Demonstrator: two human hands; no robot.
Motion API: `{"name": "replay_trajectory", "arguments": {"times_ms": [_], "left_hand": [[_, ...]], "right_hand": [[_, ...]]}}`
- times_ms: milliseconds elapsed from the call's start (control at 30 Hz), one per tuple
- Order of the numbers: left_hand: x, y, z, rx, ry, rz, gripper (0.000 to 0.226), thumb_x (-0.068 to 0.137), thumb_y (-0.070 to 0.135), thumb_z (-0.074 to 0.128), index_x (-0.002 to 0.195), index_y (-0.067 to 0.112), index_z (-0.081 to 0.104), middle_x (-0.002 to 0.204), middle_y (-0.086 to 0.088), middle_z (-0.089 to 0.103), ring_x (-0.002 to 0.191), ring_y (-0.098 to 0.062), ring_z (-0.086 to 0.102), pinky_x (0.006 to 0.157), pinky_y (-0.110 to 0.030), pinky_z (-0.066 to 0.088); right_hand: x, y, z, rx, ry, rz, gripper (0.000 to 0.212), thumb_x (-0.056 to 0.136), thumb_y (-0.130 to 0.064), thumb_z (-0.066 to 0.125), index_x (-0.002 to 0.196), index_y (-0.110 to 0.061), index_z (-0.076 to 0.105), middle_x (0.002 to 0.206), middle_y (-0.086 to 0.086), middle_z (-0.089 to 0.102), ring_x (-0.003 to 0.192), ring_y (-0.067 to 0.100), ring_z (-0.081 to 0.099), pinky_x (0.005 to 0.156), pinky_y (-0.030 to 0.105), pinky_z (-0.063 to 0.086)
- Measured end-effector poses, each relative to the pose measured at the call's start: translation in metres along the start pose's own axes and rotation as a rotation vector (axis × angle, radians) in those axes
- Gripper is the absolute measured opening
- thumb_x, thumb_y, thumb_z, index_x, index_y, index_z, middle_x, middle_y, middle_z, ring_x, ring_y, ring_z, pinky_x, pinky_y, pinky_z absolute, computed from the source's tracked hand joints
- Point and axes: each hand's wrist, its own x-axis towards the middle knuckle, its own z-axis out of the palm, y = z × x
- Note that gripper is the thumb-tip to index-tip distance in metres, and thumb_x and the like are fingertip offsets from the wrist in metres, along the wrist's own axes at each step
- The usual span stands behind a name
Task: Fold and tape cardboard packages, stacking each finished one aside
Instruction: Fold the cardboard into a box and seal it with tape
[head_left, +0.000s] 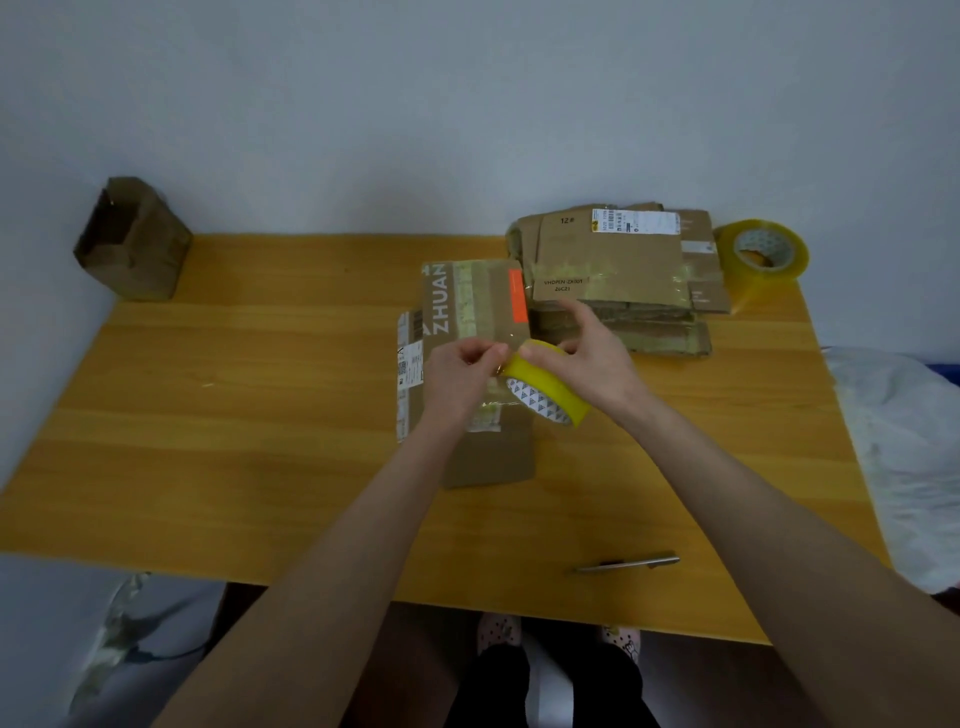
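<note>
Left hand (460, 374) is pinching the loose end of the tape between thumb and fingertips, fingers curled in tight. Right hand (592, 364) is gripping the yellow tape roll (545, 395), thumb lying on its outer face and the other fingers wrapping round the far side. The roll is tilting, its printed white core facing the camera. Both hands are hovering just over the box (478, 332), near its right edge.

The box is lying closed on the table (234, 415), near the middle, with old tape strips and an orange label on top and a white shipping label on its left side. Whether the tape end is already touching the box, I cannot tell.

Just beyond and to the right, touching the box's far corner, a stack (618, 270) of flattened cardboard is lying with white labels on the top sheet. A second tape roll (763, 254), clear-yellowish, is sitting beside the stack at the table's far right corner.

At the far left corner a small carton (130, 241) is standing against the wall, its open mouth facing the camera; the inside is dark, contents not readable.

A slim metal knife (628, 564) is lying near the front edge, well apart from the hands. White plastic sheeting (904, 441) is bunching off the table's right side.
</note>
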Motion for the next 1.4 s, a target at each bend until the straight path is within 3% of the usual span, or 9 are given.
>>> {"name": "replay_trajectory", "arguments": {"times_ms": [167,333,467,633,733,933,1067,1200,1400], "left_hand": [[-0.002,0.006,-0.006,-0.073,0.052,-0.019,0.015,0.086,0.017,0.069,0.071,0.021,0.07,0.072,-0.007,0.069,0.072,-0.019,0.065,0.077,-0.036,0.058],[-0.011,0.007,-0.015,-0.15,0.106,-0.097,0.017,0.087,0.012,0.068,0.07,0.017,0.068,0.064,0.0,0.065,0.063,-0.01,0.063,0.063,-0.022,0.056],[-0.028,-0.003,-0.011,-0.184,0.228,-0.167,0.012,0.088,0.015,0.067,0.076,0.014,0.069,0.064,0.002,0.064,0.058,-0.005,0.062,0.059,-0.022,0.056],[-0.031,-0.016,-0.032,-0.19,0.366,-0.218,0.015,0.09,0.016,0.065,0.095,0.004,0.07,0.069,-0.001,0.064,0.063,-0.012,0.063,0.069,-0.033,0.059],[-0.032,-0.022,-0.038,-0.174,0.39,-0.219,0.015,0.088,0.015,0.068,0.097,0.003,0.07,0.073,-0.001,0.066,0.067,-0.011,0.063,0.069,-0.028,0.058],[-0.044,-0.045,-0.037,-0.145,0.432,-0.245,0.01,0.087,0.014,0.068,0.093,0.006,0.071,0.078,-0.001,0.068,0.07,-0.009,0.063,0.06,-0.019,0.057],[-0.048,-0.054,-0.039,-0.213,0.461,-0.273,0.009,0.087,0.013,0.068,0.093,0.007,0.07,0.079,0.0,0.068,0.072,-0.005,0.063,0.063,-0.02,0.057],[-0.047,-0.054,-0.04,-0.234,0.478,-0.265,0.004,0.088,0.012,0.067,0.089,0.009,0.068,0.077,0.002,0.066,0.069,-0.004,0.062,0.061,-0.018,0.056],[-0.041,-0.063,-0.044,-0.189,0.43,-0.264,0.01,0.088,0.015,0.067,0.078,0.017,0.066,0.074,0.003,0.065,0.072,-0.007,0.06,0.073,-0.022,0.052]], "right_hand": [[-0.008,0.002,-0.016,0.138,-0.255,0.017,0.033,0.084,-0.041,0.068,0.099,-0.012,0.07,0.091,0.01,0.073,0.081,0.02,0.069,0.086,0.043,0.055],[-0.007,0.005,-0.039,0.006,-0.36,-0.112,0.035,0.085,-0.034,0.069,0.083,0.0,0.065,0.072,0.011,0.055,0.067,0.018,0.052,0.07,0.035,0.037],[-0.002,-0.002,-0.041,-0.26,-0.338,-0.182,0.05,0.079,-0.054,0.067,0.08,-0.004,0.064,0.066,0.008,0.056,0.061,0.021,0.053,0.062,0.035,0.038],[0.0,0.003,-0.05,-0.323,-0.379,-0.187,0.04,0.087,-0.049,0.063,0.098,-0.01,0.07,0.102,0.01,0.069,0.094,0.027,0.063,0.086,0.046,0.049],[-0.002,0.012,-0.049,-0.216,-0.474,-0.16,0.033,0.091,-0.038,0.061,0.101,-0.008,0.07,0.1,0.014,0.069,0.094,0.029,0.063,0.085,0.045,0.049],[-0.002,0.028,-0.032,-0.54,-0.294,-0.134,0.043,0.09,-0.054,0.055,0.116,-0.022,0.067,0.124,0.001,0.064,0.114,0.024,0.058,0.093,0.042,0.049],[-0.006,0.035,-0.026,-0.377,-0.395,-0.127,0.038,0.093,-0.043,0.057,0.114,-0.014,0.067,0.113,0.004,0.067,0.11,0.024,0.06,0.09,0.038,0.049],[-0.008,0.038,-0.022,-0.684,-0.214,-0.093,0.049,0.091,-0.056,0.052,0.124,-0.022,0.062,0.12,0.006,0.065,0.111,0.027,0.059,0.085,0.036,0.049],[-0.006,0.043,-0.018,-0.59,-0.251,-0.03,0.045,0.093,-0.05,0.053,0.124,-0.019,0.063,0.122,0.008,0.065,0.11,0.028,0.059,0.087,0.036,0.049]]}}
